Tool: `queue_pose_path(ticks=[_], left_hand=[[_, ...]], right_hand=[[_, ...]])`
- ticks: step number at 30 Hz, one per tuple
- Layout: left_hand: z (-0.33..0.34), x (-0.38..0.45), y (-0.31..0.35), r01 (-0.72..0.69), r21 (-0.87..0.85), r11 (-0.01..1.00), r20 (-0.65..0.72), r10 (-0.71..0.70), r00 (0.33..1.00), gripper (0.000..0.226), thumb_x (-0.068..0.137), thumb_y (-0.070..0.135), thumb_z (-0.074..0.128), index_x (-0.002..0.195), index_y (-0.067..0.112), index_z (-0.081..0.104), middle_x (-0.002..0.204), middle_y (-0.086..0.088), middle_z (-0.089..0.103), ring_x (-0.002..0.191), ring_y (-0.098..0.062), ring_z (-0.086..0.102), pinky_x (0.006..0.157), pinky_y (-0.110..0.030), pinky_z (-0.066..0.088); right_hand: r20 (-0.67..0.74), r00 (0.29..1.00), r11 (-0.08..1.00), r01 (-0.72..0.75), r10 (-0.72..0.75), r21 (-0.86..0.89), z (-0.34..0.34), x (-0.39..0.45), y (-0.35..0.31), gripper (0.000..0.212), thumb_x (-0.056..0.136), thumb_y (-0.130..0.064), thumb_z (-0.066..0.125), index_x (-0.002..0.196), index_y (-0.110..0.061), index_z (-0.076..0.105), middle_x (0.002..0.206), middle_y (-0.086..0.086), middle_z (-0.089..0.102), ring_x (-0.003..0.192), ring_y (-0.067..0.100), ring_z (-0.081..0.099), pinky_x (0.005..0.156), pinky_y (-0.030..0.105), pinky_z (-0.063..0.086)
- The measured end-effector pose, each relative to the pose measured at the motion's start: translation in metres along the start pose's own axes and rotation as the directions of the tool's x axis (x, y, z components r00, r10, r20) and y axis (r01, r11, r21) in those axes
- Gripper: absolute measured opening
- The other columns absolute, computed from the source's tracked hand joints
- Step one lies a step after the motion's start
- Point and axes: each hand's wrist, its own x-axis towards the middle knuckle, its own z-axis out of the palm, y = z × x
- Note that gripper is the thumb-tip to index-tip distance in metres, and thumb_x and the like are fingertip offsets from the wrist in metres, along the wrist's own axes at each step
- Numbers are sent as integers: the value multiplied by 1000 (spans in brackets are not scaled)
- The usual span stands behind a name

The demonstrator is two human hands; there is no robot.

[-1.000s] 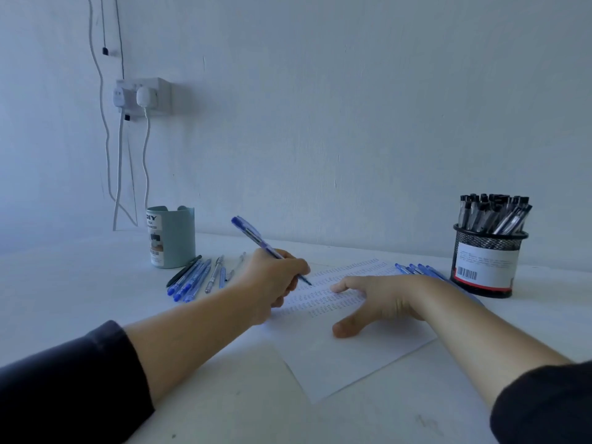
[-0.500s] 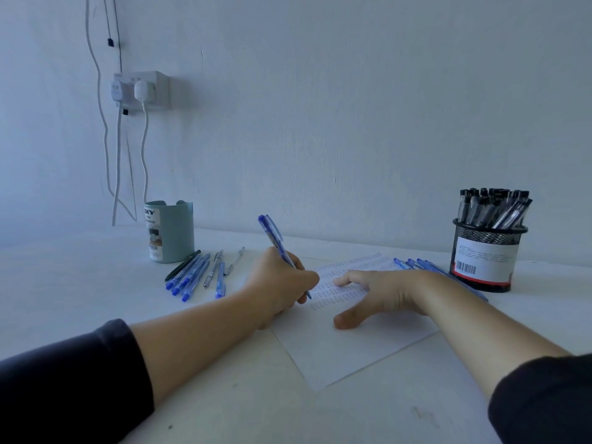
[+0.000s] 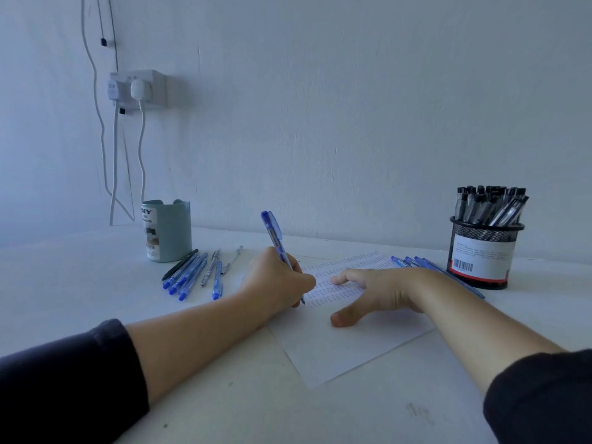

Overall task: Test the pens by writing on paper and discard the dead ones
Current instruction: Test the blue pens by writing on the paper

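My left hand (image 3: 278, 283) grips a blue pen (image 3: 274, 236) nearly upright, its tip down on the white paper (image 3: 346, 350) beside rows of small marks. My right hand (image 3: 378, 291) lies flat on the sheet with fingers spread, holding it down. Several blue pens and one black pen (image 3: 195, 272) lie in a row left of the paper. More blue pens (image 3: 413, 261) lie behind my right wrist, partly hidden by it.
A black mesh cup (image 3: 482, 257) packed with black-capped pens stands at the right. A pale green cup (image 3: 168, 230) stands at the back left, below a wall socket (image 3: 141, 88) with hanging cables. The wall runs close behind the white table (image 3: 64, 283).
The pen in my left hand has swung from a leftward slant to nearly upright, and its tip has come down a little lower on the sheet. My right hand stays pressed on the paper.
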Motion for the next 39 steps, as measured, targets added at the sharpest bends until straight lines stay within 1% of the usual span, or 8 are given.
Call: queue_pose_path(ticks=[3, 6, 10, 16, 23, 28, 33, 39], left_hand=[[1, 0, 0, -9, 17, 1000, -4, 9, 1000, 15, 70, 11, 60, 56, 12, 55, 49, -2, 59, 36, -6, 46, 53, -18, 40], [1, 1, 0, 0, 30, 1000, -11, 0, 1000, 18, 70, 11, 60, 54, 13, 53, 47, -2, 57, 35, -8, 44, 52, -18, 38], [0, 1, -1, -2, 23, 1000, -7, 2, 1000, 18, 71, 12, 61, 55, 13, 53, 47, -1, 56, 38, -9, 46, 52, -18, 39], [1, -1, 0, -12, 31, 999, -6, 12, 1000, 18, 71, 13, 61, 54, 13, 55, 50, -2, 61, 47, -13, 48, 56, -23, 42], [1, -1, -1, -16, 29, 999, -16, 16, 1000, 19, 71, 13, 61, 53, 14, 54, 50, -2, 60, 46, -12, 48, 55, -22, 42], [1, -2, 0, -37, 31, 999, -7, 38, 999, 19, 71, 11, 61, 54, 13, 53, 46, 0, 57, 36, -6, 46, 47, -16, 38], [1, -2, 0, -36, 32, 999, -7, 36, 999, 18, 70, 12, 61, 54, 13, 54, 47, -1, 58, 37, -8, 45, 48, -16, 38], [1, -3, 1, -46, 41, 998, 3, 46, 999, 21, 71, 11, 60, 52, 13, 51, 49, -3, 56, 43, -12, 45, 51, -20, 38]], right_hand=[[3, 1000, 1000, 0, 0, -7, 0, -2, -1, 90, 63, -57, 79, 140, -49, 32, 152, -5, 26, 138, 18, 28, 115, 40, 22], [3, 1000, 1000, 0, 1, -11, 0, -3, -2, 90, 64, -57, 78, 140, -48, 31, 153, -4, 25, 139, 19, 27, 115, 40, 21], [4, 1000, 1000, 3, -3, -14, 0, -4, -3, 89, 66, -55, 77, 142, -47, 31, 153, -4, 24, 139, 18, 26, 115, 38, 21], [10, 1000, 1000, 4, -3, -21, 0, -3, -3, 91, 65, -57, 77, 142, -47, 30, 154, -4, 24, 139, 19, 26, 115, 40, 21], [7, 1000, 1000, 3, -3, -18, 0, -4, -3, 91, 65, -57, 77, 142, -47, 30, 154, -4, 24, 139, 19, 26, 115, 40, 21], [3, 1000, 1000, 10, -10, -13, 0, -3, -2, 91, 65, -57, 78, 142, -46, 30, 154, -5, 25, 139, 19, 26, 115, 40, 21], [3, 1000, 1000, 20, -20, -11, 0, -2, -1, 90, 66, -55, 78, 142, -45, 31, 153, -5, 26, 139, 18, 27, 115, 40, 22], [6, 1000, 1000, 18, -18, -2, 0, -2, -1, 92, 64, -57, 78, 142, -45, 30, 154, -5, 24, 140, 19, 26, 116, 40, 21]])
